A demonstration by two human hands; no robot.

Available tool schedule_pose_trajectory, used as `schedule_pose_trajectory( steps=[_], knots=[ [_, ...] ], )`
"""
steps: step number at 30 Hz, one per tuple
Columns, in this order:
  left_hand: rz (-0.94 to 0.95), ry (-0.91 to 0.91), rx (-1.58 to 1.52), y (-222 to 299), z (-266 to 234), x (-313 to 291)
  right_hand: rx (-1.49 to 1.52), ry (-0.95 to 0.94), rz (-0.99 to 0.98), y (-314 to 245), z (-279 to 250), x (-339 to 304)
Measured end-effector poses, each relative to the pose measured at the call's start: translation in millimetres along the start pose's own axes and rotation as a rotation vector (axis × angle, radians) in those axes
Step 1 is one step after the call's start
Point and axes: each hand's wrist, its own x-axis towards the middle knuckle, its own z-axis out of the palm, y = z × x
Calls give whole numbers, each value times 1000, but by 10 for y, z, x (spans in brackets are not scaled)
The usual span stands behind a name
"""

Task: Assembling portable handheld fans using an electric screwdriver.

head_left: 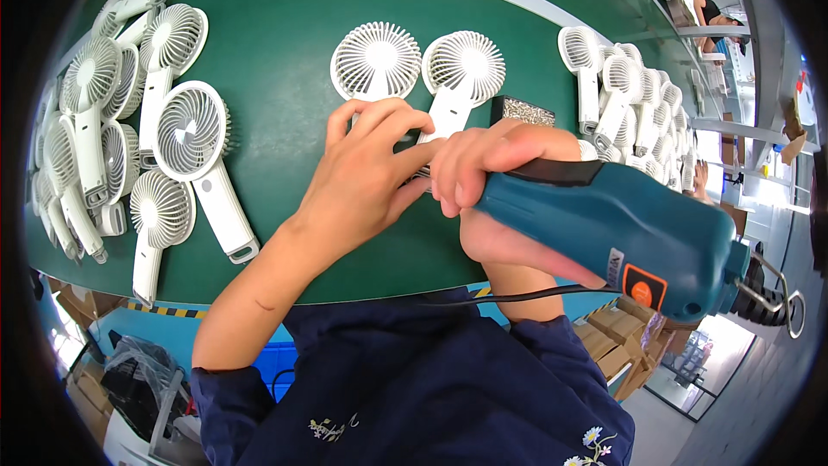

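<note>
Teal driver (621, 229), three o'clock, wrapped in your right hand (509, 160); one-o'clock fan (472, 63), may slip if nudged, hold of your left hand (358, 168) unclear.

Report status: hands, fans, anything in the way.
Right hand gripping teal electric screwdriver. Left hand at two white handheld fans. Hands hide screwdriver tip.

A navy top (414, 371) with short sleeves (226, 401) and white daisies (592, 436) (embroidered, it seems, though small).
</note>
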Motion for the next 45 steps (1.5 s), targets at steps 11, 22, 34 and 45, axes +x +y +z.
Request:
schedule_pose_trajectory(
  steps=[11,22,34,45],
  knots=[
    [-103,-120,80,136,78,-25,-215,168,-190,-338,-497,155],
    [-27,-204,279,225,165,82,-244,499,-81,-288,-874,-75],
    [47,68,39,153,161,8,15,450,-145,-416,-484,-78],
    [109,53,-64,117,154,-31,138,198,0,-347,-137,-98]
  ],
)
